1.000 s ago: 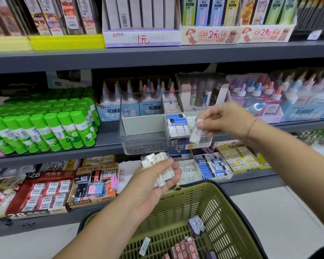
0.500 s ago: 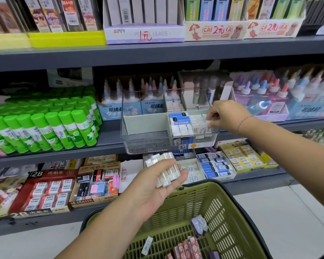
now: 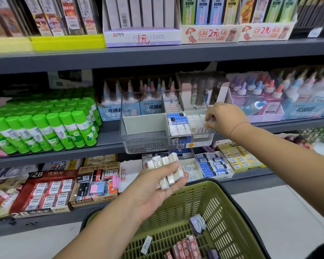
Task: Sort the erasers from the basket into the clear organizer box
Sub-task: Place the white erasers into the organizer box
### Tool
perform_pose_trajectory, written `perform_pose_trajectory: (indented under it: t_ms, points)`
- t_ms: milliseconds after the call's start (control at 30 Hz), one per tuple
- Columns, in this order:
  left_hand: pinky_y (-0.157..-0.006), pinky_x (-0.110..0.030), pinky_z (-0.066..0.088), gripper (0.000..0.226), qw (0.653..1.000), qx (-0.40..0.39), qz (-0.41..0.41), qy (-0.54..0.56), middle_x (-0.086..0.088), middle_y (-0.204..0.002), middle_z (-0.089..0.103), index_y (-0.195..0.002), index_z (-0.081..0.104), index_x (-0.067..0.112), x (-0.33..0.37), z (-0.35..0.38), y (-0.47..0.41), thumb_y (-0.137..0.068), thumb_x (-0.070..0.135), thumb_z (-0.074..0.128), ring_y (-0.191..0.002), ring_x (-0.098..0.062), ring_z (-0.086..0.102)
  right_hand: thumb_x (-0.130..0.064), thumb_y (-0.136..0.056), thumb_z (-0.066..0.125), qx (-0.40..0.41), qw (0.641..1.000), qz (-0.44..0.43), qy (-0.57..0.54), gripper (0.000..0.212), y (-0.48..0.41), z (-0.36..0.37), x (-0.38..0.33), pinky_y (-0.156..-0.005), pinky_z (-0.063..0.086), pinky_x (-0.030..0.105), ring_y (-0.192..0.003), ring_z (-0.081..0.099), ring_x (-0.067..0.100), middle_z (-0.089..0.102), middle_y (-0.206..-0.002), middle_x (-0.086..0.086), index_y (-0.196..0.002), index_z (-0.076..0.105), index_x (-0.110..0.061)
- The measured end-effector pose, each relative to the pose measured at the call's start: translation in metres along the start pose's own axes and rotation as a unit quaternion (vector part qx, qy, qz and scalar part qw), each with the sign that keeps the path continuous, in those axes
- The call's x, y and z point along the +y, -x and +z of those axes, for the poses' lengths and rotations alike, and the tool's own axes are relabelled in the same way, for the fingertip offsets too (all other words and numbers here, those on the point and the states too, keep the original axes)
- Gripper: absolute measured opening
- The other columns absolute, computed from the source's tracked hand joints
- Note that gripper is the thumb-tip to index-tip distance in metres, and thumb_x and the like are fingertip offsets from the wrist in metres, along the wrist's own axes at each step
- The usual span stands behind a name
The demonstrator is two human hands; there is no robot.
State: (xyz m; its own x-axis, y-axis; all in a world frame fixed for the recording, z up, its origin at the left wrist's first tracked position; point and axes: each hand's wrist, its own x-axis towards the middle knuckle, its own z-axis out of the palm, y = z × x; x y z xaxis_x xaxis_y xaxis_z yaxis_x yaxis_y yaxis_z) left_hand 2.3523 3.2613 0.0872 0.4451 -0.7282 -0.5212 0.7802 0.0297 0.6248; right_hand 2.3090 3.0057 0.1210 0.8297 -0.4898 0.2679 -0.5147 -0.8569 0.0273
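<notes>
The clear organizer box [image 3: 138,143] stands on the middle shelf; its right compartments hold rows of white and blue-sleeved erasers [image 3: 178,124], its left compartment is bare. My right hand [image 3: 225,118] is at the box's right end, fingertips pinching a white eraser [image 3: 206,126] down among the upright ones. My left hand [image 3: 153,186] hovers palm-up below the box, gripping a bunch of several wrapped white erasers [image 3: 166,169]. The green basket [image 3: 219,208] sits below, with red-wrapped erasers [image 3: 185,247] and a few others on its bottom.
Green glue sticks [image 3: 45,128] crowd the shelf left of the box. Glue bottles [image 3: 269,98] stand behind and to its right. Eraser display cartons [image 3: 51,191] fill the lower shelf. Pencil lead boxes [image 3: 142,34] line the top shelf. Pale floor [image 3: 288,212] lies right of the basket.
My right hand carried a white eraser from in front of the box into its right compartment and lowered it among the others. My left hand stayed put with its bunch.
</notes>
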Motion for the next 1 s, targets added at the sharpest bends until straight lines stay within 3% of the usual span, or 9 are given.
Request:
perform_pose_trajectory:
  t_ms: [133,233,333,467,533,700,767,867,1000]
  points:
    - [-0.051,-0.025,0.056,0.041,0.999,0.017,0.02,-0.022,-0.023,-0.093,0.072,-0.093,0.069,-0.005,0.0,0.0,-0.002,-0.055,0.004,0.08,-0.08,-0.032,0.073,-0.036,-0.084,0.066,0.021,0.96,0.027,-0.278,0.016,0.044,-0.018,-0.029,-0.068,0.05,0.024,-0.07,0.056,0.011,0.062,-0.078,-0.007,-0.087,0.067,-0.02]
    - [-0.049,-0.024,0.054,0.024,0.999,0.029,0.033,-0.024,-0.018,-0.089,0.074,-0.08,0.075,0.001,-0.001,-0.001,-0.004,-0.057,0.009,0.078,-0.075,-0.027,0.073,-0.04,-0.078,0.071,-0.155,0.838,0.059,-0.521,0.023,0.087,-0.023,-0.067,-0.052,0.044,0.015,-0.058,0.054,0.006,0.06,-0.065,-0.009,-0.082,0.064,-0.018]
    - [-0.05,-0.023,0.053,0.009,0.998,0.049,0.042,-0.025,-0.013,-0.093,0.074,-0.066,0.078,0.008,-0.003,0.0,-0.006,-0.062,0.015,0.078,-0.071,-0.019,0.073,-0.036,-0.078,0.072,-0.235,0.773,0.095,-0.582,0.026,0.105,-0.015,-0.089,-0.047,0.038,0.019,-0.055,0.051,0.007,0.057,-0.061,-0.006,-0.087,0.059,-0.014]
    - [-0.049,-0.022,0.052,0.022,0.996,0.072,0.043,-0.001,-0.012,-0.101,0.07,-0.084,0.075,0.005,-0.006,-0.001,-0.006,-0.065,0.017,0.079,-0.073,-0.018,0.07,-0.014,-0.081,0.073,-0.207,0.731,0.142,-0.634,0.014,0.105,-0.005,-0.098,-0.046,0.039,0.016,-0.052,0.05,0.004,0.056,-0.065,-0.001,-0.083,0.059,-0.013]
    - [-0.05,-0.022,0.052,0.026,0.997,0.065,0.04,0.0,-0.009,-0.091,0.074,-0.085,0.076,0.006,-0.006,-0.001,-0.005,-0.062,0.018,0.079,-0.069,-0.016,0.071,-0.011,-0.081,0.072,-0.217,0.721,0.154,-0.64,0.011,0.105,-0.001,-0.098,-0.049,0.041,0.015,-0.057,0.052,0.005,0.06,-0.074,0.005,-0.083,0.061,-0.012]
    - [-0.048,-0.023,0.052,0.027,0.997,0.068,0.022,0.038,-0.008,-0.066,0.069,-0.079,0.073,0.003,-0.004,-0.001,-0.008,-0.058,0.019,0.079,-0.054,-0.016,0.065,-0.008,-0.086,0.065,-0.15,0.774,0.113,-0.604,0.009,0.081,-0.022,-0.07,-0.056,0.052,0.024,-0.066,0.067,0.017,0.066,-0.076,0.007,-0.085,0.056,-0.01]
    - [-0.046,-0.023,0.052,0.028,0.996,0.069,0.016,0.049,-0.009,-0.064,0.066,-0.079,0.069,0.002,-0.003,-0.001,-0.009,-0.06,0.02,0.078,-0.053,-0.017,0.063,-0.009,-0.084,0.067,-0.058,0.845,0.096,-0.524,0.01,0.062,-0.035,-0.046,-0.057,0.054,0.023,-0.063,0.067,0.016,0.066,-0.077,0.006,-0.085,0.058,-0.012]
    - [-0.047,-0.026,0.054,0.022,0.996,0.062,0.01,0.063,-0.013,-0.064,0.066,-0.083,0.066,0.0,-0.001,0.0,-0.009,-0.07,0.015,0.075,-0.054,-0.02,0.064,-0.013,-0.083,0.07,0.046,0.947,0.056,-0.314,0.011,0.033,-0.042,-0.013,-0.061,0.043,0.008,-0.06,0.056,0.009,0.062,-0.073,-0.007,-0.084,0.064,-0.022]
    - [-0.052,-0.035,0.058,0.03,0.996,0.049,0.002,0.078,-0.02,-0.072,0.069,-0.092,0.063,-0.007,0.002,0.001,-0.006,-0.065,-0.001,0.072,-0.06,-0.027,0.07,-0.02,-0.088,0.065,-0.018,0.99,-0.057,-0.125,0.016,0.005,-0.023,-0.002,-0.073,0.04,0.019,-0.074,0.054,0.008,0.068,-0.096,-0.004,-0.102,0.072,-0.016]
